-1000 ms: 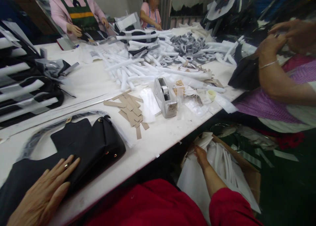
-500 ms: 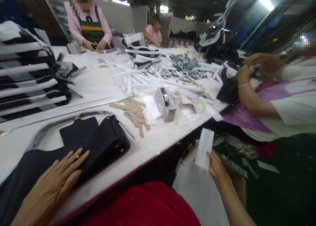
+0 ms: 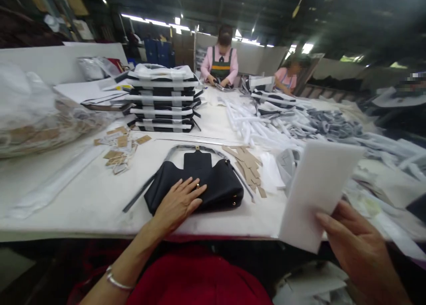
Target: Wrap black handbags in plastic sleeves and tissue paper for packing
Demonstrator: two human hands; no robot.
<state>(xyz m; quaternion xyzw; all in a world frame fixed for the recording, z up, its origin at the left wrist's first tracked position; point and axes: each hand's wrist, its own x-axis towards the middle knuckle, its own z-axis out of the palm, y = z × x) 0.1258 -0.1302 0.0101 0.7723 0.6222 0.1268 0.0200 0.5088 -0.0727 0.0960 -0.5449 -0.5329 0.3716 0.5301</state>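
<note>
A black handbag [image 3: 219, 185] lies on the white table in front of me, its flap folded back and its handle wrapped in clear plastic. My left hand [image 3: 178, 203] rests flat on the bag's front with the fingers stretched out. To the right, my right hand [image 3: 353, 234] pinches a white foam sheet [image 3: 319, 189] between thumb and fingers. The sheet is held up over the table's front edge, apart from the bag, and hides part of the tape dispenser [image 3: 288, 163] behind it.
Brown cardboard strips [image 3: 246, 165] lie right of the bag, tags [image 3: 121, 147] to its left. Wrapped black bags [image 3: 163, 105] are stacked behind. White foam tubes [image 3: 253, 123] cover the table's far right. A person [image 3: 219, 63] works across the table. Below the edge stands a scrap container [image 3: 313, 280].
My right hand has lifted the white foam sheet from beside the container up to table height. My view has swung left. The left hand stays on the handbag.
</note>
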